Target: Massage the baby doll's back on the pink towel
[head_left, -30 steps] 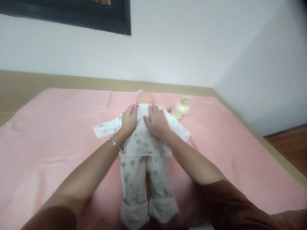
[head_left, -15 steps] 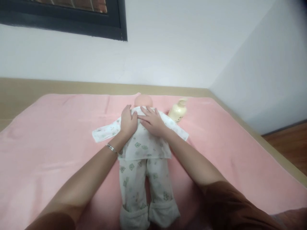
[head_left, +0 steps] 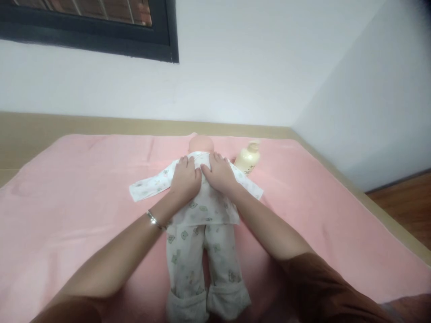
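White wall (head_left: pixel 235 67) ahead of you, dark-framed window (head_left: pixel 101 29) at your upper left, pink blanket (head_left: pixel 94 179) spread before you over a tan ledge (head_left: pixel 101 125), cream pump bottle (head_left: pixel 247 160) on the blanket, brown floor (head_left: pixel 404 199) far right.

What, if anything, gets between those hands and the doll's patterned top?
Nothing visible: the left hand and right hand both rest directly on the patterned top. The cream pump bottle is off to the right, beside a sleeve, not between them.
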`<state>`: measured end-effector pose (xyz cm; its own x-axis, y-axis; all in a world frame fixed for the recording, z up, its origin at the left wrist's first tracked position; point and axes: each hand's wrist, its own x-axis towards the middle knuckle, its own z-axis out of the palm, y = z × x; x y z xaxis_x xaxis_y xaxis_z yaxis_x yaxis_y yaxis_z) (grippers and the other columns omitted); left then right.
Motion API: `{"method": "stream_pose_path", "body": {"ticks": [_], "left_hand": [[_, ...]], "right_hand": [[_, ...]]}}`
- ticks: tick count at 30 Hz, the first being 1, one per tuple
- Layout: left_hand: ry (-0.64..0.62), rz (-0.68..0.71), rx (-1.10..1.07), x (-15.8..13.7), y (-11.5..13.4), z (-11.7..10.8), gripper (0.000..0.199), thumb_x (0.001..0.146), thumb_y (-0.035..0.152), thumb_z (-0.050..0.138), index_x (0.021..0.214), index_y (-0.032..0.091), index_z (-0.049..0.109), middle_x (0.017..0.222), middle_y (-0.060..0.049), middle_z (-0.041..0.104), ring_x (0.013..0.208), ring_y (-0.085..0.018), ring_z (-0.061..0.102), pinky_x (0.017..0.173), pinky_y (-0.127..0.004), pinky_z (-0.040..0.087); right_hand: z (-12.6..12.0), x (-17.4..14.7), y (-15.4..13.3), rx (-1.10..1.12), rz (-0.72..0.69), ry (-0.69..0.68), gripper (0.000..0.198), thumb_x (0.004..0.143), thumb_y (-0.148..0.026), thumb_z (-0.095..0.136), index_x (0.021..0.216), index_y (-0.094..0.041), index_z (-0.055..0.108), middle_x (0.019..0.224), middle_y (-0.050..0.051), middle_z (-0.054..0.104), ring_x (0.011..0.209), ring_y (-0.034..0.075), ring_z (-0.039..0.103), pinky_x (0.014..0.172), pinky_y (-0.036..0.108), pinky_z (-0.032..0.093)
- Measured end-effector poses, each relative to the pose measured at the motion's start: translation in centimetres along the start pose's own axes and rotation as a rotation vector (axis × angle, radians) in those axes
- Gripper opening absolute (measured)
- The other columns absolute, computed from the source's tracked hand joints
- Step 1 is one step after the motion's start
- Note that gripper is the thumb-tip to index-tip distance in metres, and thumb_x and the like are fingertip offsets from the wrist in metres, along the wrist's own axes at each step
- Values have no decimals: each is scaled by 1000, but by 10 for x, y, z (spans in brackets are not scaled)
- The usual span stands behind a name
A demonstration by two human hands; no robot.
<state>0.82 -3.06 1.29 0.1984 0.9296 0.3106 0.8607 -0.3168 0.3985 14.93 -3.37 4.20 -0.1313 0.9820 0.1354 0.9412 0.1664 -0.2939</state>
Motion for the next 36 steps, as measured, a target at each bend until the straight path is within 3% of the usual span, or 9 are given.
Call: {"method": "stream_pose_path", "body": {"ticks": [4,9,13,17,20,24,27,32,36], "left_hand": [[-38,-48,-100,13,-11,-12,46,94,33,37,124,5,59,134,-24,61,130,-35,54,114,-52,42],[-54,-10,-50,13,-11,-13,37,93,30,34,106,10,62,115,-23,66,118,-36,58,108,-56,44],[-7,113,-10,-2,-1,-5,36,91,22,37,114,10,61,129,-23,61,135,-38,48,117,-61,34],[-69,62,-19,-4,6,-7,47,91,23,36,131,4,53,144,-26,52,144,-37,40,119,-60,33],[-158,17,-51,6,3,-16,47,91,25,36,130,5,55,146,-24,52,144,-36,41,119,-55,35],[-145,-24,-127,19,-8,-23,32,90,26,36,105,16,62,122,-18,67,122,-34,58,110,-50,44],[-101,-26,-140,22,-12,-22,27,92,29,34,92,19,59,101,-15,69,100,-31,63,99,-49,50],[-51,32,21,8,-2,-12,37,95,26,32,113,10,61,119,-22,66,119,-36,58,106,-55,44],[25,118,112,-9,11,-4,48,96,22,32,136,2,50,142,-27,54,139,-40,46,115,-59,36]], "right_hand": [[-2,-21,-17,-187,-61,45,59,104,-36,29,145,4,46,137,30,60,128,38,57,107,49,43],[-3,-26,-21,-247,-139,64,57,104,-33,30,144,5,45,136,30,60,129,37,56,109,46,42],[-7,-3,0,-94,-76,-41,56,104,-38,33,139,2,51,145,27,54,137,35,50,114,43,38],[-8,10,13,-5,38,-75,64,104,-50,28,134,-1,56,142,27,57,134,37,52,110,47,41],[-6,2,7,-76,10,-36,61,104,-45,29,132,2,57,138,29,59,131,38,54,111,49,39],[-1,-19,-14,-147,-78,31,55,103,-34,31,133,6,54,137,32,58,131,39,53,114,51,37],[4,-25,-21,-97,-155,94,53,100,-27,33,139,5,50,145,30,53,139,36,45,119,50,32],[10,-3,-3,40,-117,112,48,99,-26,33,133,-1,55,140,24,59,134,34,50,116,48,37],[8,10,10,41,-41,47,50,100,-35,36,131,-2,56,139,24,59,134,34,50,115,47,37]]}}
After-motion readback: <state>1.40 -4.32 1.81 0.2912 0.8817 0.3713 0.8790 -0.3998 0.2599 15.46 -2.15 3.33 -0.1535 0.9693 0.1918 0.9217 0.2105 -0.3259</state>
